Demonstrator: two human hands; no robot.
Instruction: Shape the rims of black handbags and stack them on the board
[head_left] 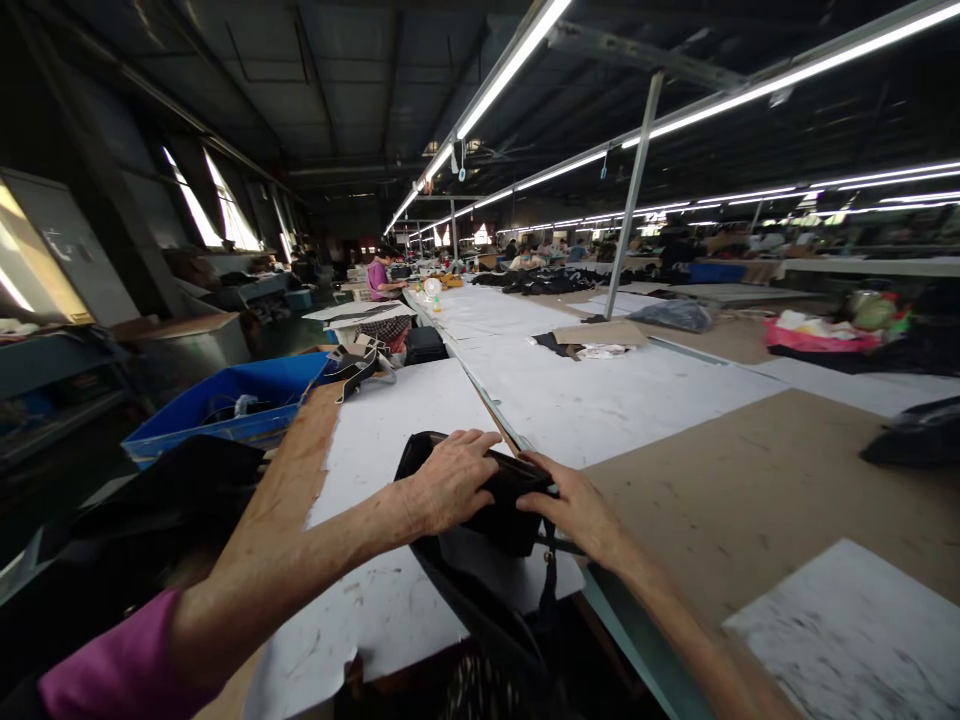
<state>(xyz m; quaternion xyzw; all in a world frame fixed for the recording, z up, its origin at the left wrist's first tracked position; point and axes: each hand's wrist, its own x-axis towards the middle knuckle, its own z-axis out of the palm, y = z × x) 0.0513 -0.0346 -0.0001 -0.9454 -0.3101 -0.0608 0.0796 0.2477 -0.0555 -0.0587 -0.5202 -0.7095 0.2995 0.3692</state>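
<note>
A black bag (506,525) with a dark strap (551,575) lies at the near edge of the table, its mouth facing up and partly open. My left hand (454,482) reaches across the top of the bag, fingers bent over its rim and thumb on the near side. At the right end my right hand (566,502) grips the bag's edge between thumb and fingers. Part of the bag's inside is hidden behind my left hand, and its lower part drops into shadow below the table edge.
White sheets (585,390) and brown board (720,480) cover the long table. A blue bin (225,385) stands left, beside dark material (172,500). A metal post (634,200) rises from the table. Black pieces (555,280) lie farther back. A person in purple (379,275) works beyond.
</note>
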